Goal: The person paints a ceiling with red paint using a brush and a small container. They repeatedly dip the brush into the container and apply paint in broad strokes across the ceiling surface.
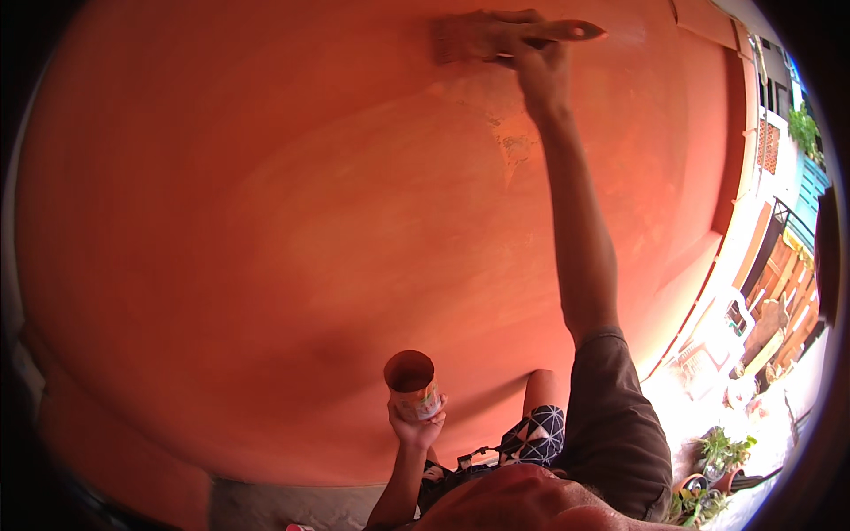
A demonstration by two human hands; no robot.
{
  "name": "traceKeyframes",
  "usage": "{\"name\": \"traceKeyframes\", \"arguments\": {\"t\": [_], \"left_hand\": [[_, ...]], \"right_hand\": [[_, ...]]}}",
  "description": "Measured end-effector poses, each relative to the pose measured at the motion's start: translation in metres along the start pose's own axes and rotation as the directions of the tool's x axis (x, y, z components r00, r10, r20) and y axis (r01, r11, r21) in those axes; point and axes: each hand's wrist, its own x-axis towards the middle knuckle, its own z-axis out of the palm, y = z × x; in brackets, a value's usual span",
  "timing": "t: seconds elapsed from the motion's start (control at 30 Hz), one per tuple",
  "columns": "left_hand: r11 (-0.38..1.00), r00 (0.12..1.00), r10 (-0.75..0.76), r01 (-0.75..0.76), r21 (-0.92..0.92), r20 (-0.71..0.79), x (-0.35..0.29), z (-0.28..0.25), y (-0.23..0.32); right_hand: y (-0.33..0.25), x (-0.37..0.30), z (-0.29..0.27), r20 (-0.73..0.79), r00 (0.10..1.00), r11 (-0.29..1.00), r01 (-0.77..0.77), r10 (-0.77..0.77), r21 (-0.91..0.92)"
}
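**Brush on an orange wall, paint can held below**

A broad, curved-looking wall painted a deep orange-red (266, 221) filled almost the whole view. The person's right hand (531, 57) was raised high, arm fully stretched, with its fingers closed around the wooden handle of a flat, wide paintbrush (496, 37). The brush lay sideways near the top of the picture, its bristles pointing left and pressed against the wall, its handle tip pointing right. Just below the hand, a small patch of chipped, paler plaster (509, 142) showed on the wall surface.

The left hand (416, 425) was held low, near the person's body, fingers wrapped around the lower part of a small round tin can with a printed label (413, 382). The can stood upright, its open mouth stained orange inside.

A dark brown short sleeve (620, 416) covered the right shoulder. At the far right, in bright sunlight, stood a white plastic chair (722, 341) and some green potted plants (722, 456).
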Motion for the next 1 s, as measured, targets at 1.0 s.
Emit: {"name": "traceKeyframes", "arguments": {"t": [1.0], "left_hand": [[0.994, 0.994, -0.106, 0.106, 0.006, 0.024, 0.004, 0.020, -0.007]], "right_hand": [[-0.087, -0.090, 0.207, 0.450, 0.858, 0.911, 0.364, -0.247, -0.194]]}}
